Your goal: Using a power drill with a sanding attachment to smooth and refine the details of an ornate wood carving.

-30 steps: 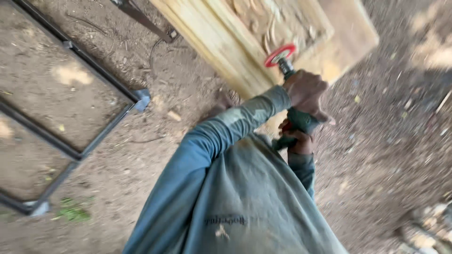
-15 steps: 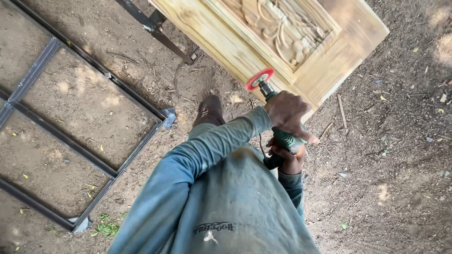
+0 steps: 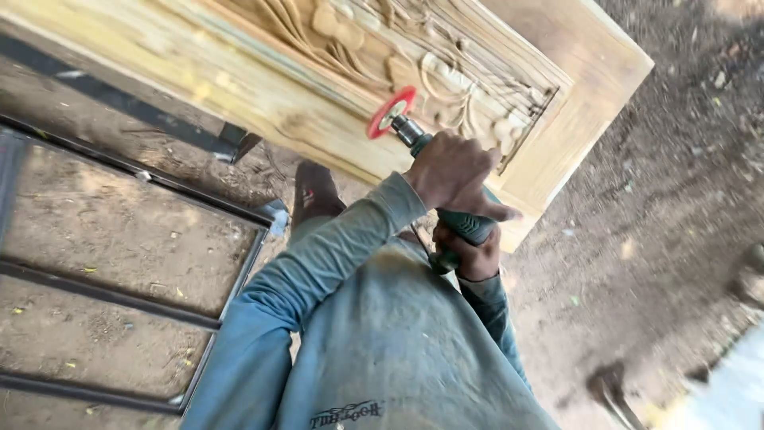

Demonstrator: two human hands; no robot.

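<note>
Bare dirt ground (image 3: pixel 652 239) under black metal frame (image 3: pixel 199 318), carved wooden door (image 3: pixel 239 87)

**1 head-worn view, looking steeply down**

Only 1 camera covers the scene, worn on the person's head and aimed steeply down over the chest and arms. It sits close: the grey-blue shirt (image 3: pixel 382 350) fills the lower middle of the frame, and the left hand (image 3: pixel 454 171) and right hand (image 3: pixel 471 255) lie near the centre. The view is tilted, so the carved wooden door panel (image 3: pixel 334 87) runs aslant across the top. Beyond it, the dirt ground (image 3: pixel 637 239) takes the right side, and a dark metal frame (image 3: pixel 119 295) on the ground takes the left. No 2nd view shares any part.
</note>
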